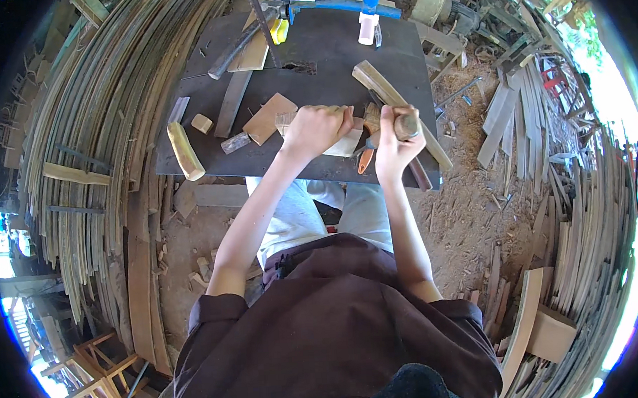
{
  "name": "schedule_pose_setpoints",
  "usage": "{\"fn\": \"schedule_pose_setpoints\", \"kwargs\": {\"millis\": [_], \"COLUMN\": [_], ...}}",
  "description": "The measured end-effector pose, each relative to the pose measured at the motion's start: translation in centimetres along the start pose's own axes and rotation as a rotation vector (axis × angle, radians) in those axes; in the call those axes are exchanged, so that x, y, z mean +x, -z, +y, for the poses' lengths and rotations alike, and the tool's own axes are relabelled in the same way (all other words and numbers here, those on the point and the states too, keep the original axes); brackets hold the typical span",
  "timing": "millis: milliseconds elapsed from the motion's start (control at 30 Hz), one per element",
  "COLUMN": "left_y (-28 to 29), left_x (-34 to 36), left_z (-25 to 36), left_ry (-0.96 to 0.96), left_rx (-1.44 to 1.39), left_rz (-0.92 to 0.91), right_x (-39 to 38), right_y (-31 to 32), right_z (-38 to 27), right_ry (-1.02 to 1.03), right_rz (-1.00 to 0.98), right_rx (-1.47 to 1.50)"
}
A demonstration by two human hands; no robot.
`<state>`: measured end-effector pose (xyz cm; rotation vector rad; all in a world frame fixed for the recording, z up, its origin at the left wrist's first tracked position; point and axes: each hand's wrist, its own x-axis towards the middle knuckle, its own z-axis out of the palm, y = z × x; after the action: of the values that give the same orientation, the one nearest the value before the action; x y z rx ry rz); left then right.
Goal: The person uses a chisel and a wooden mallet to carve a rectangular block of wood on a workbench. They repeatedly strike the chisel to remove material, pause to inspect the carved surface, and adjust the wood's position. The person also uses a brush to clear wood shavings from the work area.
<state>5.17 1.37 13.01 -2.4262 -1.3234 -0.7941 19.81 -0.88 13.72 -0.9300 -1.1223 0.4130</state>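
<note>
My left hand (318,131) is closed in a fist over a pale wood piece (346,145) near the table's front edge; what it grips, if anything, is hidden. My right hand (396,147) is wrapped round a thick wooden handle (406,127), its round end facing up. The rest of that tool is hidden by the hand. An orange-handled tool (365,161) lies between my hands, nearer the right. A reddish-brown board (269,118) and a small wood block (235,143) lie left of my left hand. Beside my right hand, a long wooden bar (400,111) slants across the tabletop.
The dark table (314,92) carries a curved wood piece (186,151), a small block (202,124) and a hammer (242,47). A blue clamp-like tool (369,15) stands at the back. Stacked wood strips (109,123) line the left; more planks (591,244) line the right.
</note>
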Motion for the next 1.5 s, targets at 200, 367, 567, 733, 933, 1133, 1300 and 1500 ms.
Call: {"fn": "schedule_pose_setpoints", "kwargs": {"millis": [200,367,567,733,933,1133,1300,1500], "left_y": [0.2,0.3,-0.2,0.2,0.0,0.3,-0.2,0.1], "left_x": [-0.2,0.0,-0.3,0.0,-0.1,0.0,0.0,0.0], "left_z": [0.0,0.1,0.0,0.0,0.2,0.0,-0.1,-0.1], "left_ry": [0.019,0.051,-0.002,0.018,-0.014,0.007,-0.020,0.013], "left_rx": [-0.079,-0.057,-0.087,0.032,-0.030,0.006,-0.040,-0.064], "left_rz": [0.011,-0.057,0.095,0.009,0.089,0.008,0.062,0.037], "right_x": [-0.7,-0.3,0.2,1.8,1.3,2.2,1.6,2.7], "right_y": [0.8,0.5,0.6,0.9,0.7,1.1,1.2,1.8], "right_z": [-1.0,-2.2,-3.4,-6.1,-5.0,-6.6,-3.5,-5.6], "right_ry": [-0.107,-0.028,-0.040,0.041,0.126,0.243,0.121,0.215], "right_rz": [0.070,0.043,0.019,0.039,-0.053,-0.031,-0.001,0.063], "right_rx": [0.193,0.234,0.175,0.273,0.112,0.174,0.150,0.242]}}
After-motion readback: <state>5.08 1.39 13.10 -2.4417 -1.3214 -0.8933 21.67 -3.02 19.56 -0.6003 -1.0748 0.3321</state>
